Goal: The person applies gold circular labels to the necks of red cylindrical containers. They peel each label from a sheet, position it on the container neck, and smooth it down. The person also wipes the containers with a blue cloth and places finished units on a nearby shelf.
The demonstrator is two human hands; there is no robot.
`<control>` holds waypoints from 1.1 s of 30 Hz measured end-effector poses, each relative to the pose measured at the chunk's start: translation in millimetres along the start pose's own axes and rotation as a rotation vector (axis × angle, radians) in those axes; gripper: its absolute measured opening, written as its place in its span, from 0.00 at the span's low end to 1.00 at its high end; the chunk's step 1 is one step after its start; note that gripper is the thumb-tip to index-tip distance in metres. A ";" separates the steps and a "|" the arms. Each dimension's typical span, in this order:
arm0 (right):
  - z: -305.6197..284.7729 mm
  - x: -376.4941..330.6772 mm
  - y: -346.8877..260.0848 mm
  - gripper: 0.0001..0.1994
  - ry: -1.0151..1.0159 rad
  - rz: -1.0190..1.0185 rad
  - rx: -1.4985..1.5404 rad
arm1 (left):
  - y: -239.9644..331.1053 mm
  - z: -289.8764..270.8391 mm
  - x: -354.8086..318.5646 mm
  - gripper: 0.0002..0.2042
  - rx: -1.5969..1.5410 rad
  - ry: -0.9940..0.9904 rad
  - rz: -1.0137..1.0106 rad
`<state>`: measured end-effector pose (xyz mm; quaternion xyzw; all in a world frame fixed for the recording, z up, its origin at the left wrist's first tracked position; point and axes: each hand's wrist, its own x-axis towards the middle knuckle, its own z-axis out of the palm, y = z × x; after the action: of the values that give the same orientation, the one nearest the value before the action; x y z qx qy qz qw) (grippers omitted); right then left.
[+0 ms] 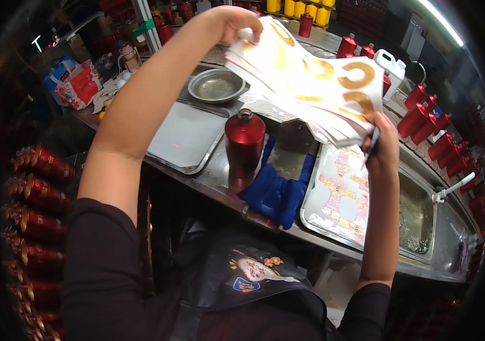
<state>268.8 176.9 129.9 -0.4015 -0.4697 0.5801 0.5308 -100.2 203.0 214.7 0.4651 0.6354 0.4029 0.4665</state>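
Raised over the workbench, a stack of white sheets (310,85) with gold curved shapes spans between my two hands, glaring brightly in the light. My left hand (241,25) grips its far left corner with bent fingers. At the right edge, my right hand (384,139) is closed on the sheets; a small dark, slim thing also shows by its fingers, too blurred to name. Below the sheets an uncapped shiny red bottle (245,142) stands upright on the bench. Beside it lies a crumpled blue cloth (281,196), next to a metal plate (290,150).
A grey-filled tray (185,136) and a round metal basin (217,85) sit left. To the right are a tray with patterned sheets (339,199), a sink (415,227) and a white tap (452,187). A white jug (391,65) and several red bottles (415,119) stand behind.
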 end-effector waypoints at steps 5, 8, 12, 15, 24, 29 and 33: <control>112.2 -7.7 5.1 0.05 -0.155 0.006 -0.060 | -37.4 -104.0 -50.1 0.15 0.167 0.234 -0.066; 175.2 -15.0 24.9 0.05 -0.173 -0.005 -0.062 | -68.4 -142.0 -65.5 0.16 0.175 0.298 -0.124; 235.4 -31.7 62.7 0.05 -0.112 -0.028 -0.158 | -114.4 -164.0 -80.3 0.20 0.241 0.478 -0.068; 260.1 -50.8 91.3 0.06 -0.102 -0.028 -0.300 | -137.2 -172.9 -91.7 0.17 0.203 0.428 -0.243; 266.6 -74.6 178.4 0.19 -0.139 0.134 -0.302 | -203.8 -186.7 -71.0 0.21 0.301 0.364 -0.411; 256.7 -71.0 213.5 0.17 -0.118 0.275 -0.117 | -242.1 -192.6 -62.1 0.14 0.229 0.331 -0.449; 247.5 -71.1 231.9 0.15 -0.077 0.423 -0.011 | -260.4 -186.6 -70.2 0.08 -0.035 0.336 -0.396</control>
<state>-17.1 78.0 -39.0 -0.4716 -0.3979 0.6909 0.3766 -327.5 57.4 28.5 0.2503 0.7755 0.3861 0.4322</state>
